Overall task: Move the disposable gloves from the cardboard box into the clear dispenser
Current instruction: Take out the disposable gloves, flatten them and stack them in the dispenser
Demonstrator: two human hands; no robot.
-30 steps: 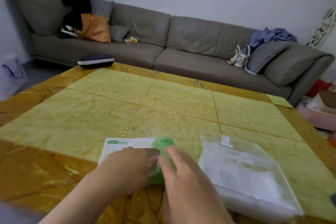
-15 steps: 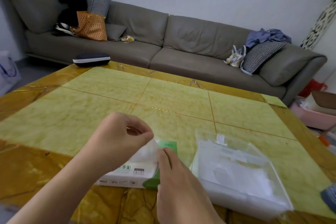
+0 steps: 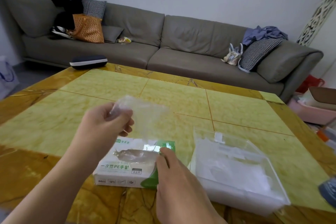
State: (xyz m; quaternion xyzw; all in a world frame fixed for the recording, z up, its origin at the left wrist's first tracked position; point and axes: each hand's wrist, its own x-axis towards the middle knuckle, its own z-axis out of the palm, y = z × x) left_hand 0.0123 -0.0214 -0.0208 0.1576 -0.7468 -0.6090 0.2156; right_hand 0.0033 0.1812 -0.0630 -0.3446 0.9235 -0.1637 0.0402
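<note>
Left hand (image 3: 109, 123) lifted at centre frame, grip clenched on thin clear glove (image 3: 143, 116) trailing up out of slot. Right hand (image 3: 174, 174) at lower centre, fingers pressing green end of cardboard box (image 3: 127, 167), likely pinning it to bench (image 3: 181, 100). Clear dispenser (image 3: 236, 169) open at lower right, just beside box, ready for drop.

Surface (image 3: 109, 96): yellow-green marbled panels, amber border.
Sofa (image 3: 181, 45): long, grey, beyond the surface.
Case (image 3: 88, 61): dark with white band, at the surface's far left edge.
Orange bag (image 3: 88, 28): on the sofa's left end, below black clothes (image 3: 65, 5).
Checked cushion (image 3: 258, 51): right end, beside a small bag (image 3: 232, 54).
</note>
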